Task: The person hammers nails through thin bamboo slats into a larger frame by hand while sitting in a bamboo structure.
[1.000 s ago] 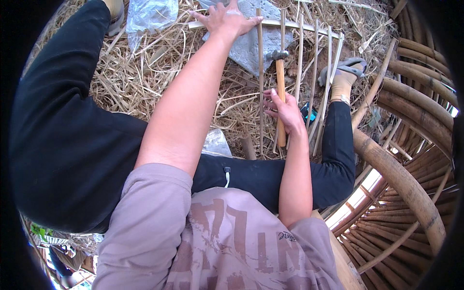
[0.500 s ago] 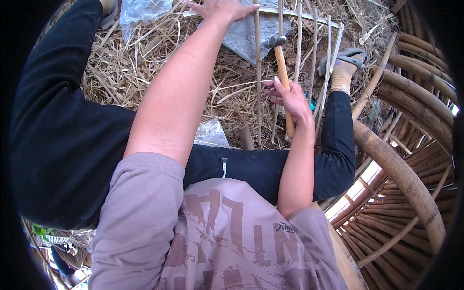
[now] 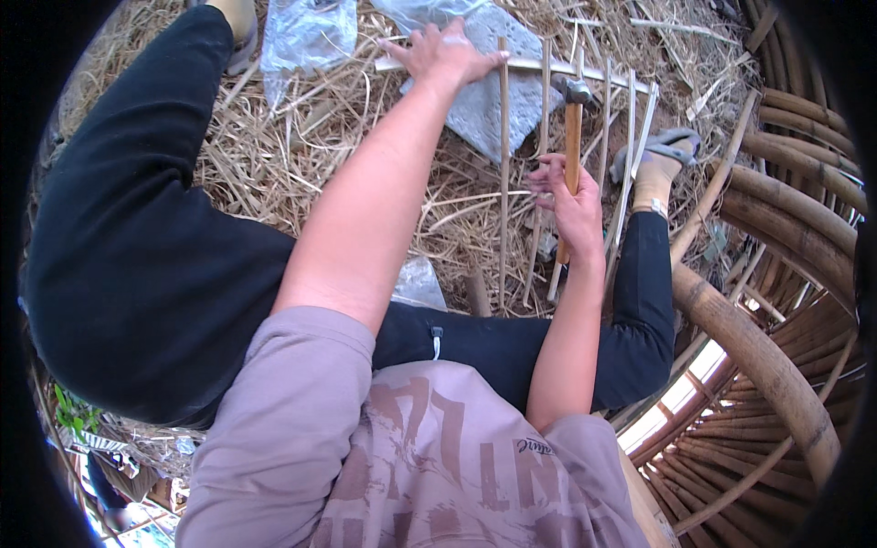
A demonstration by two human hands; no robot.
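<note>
A pale bamboo strip [image 3: 585, 71] lies crosswise at the top middle, with several thin bamboo sticks [image 3: 504, 183] running from it toward me. My left hand [image 3: 445, 57] is spread over the strip's left part, above a grey stone slab [image 3: 498, 114]; its thumb reaches the end of the leftmost stick. In my right hand [image 3: 577, 215] is a hammer [image 3: 573, 137], held by its wooden handle with some fingers loosely extended. Its dark metal head is over the third stick, close to the strip; whether it touches cannot be made out.
Dry straw and shavings [image 3: 274, 164] cover the ground. Clear plastic bags [image 3: 306, 36] lie at the upper left. My bent legs [image 3: 119, 283] and slippered foot [image 3: 671, 151] surround the work. Curved bamboo poles [image 3: 758, 347] stand close on the right.
The hammer has shifted right, from near the second stick to the third. My view has moved, so the strip and sticks appear lower and farther right. My left hand remains on the strip.
</note>
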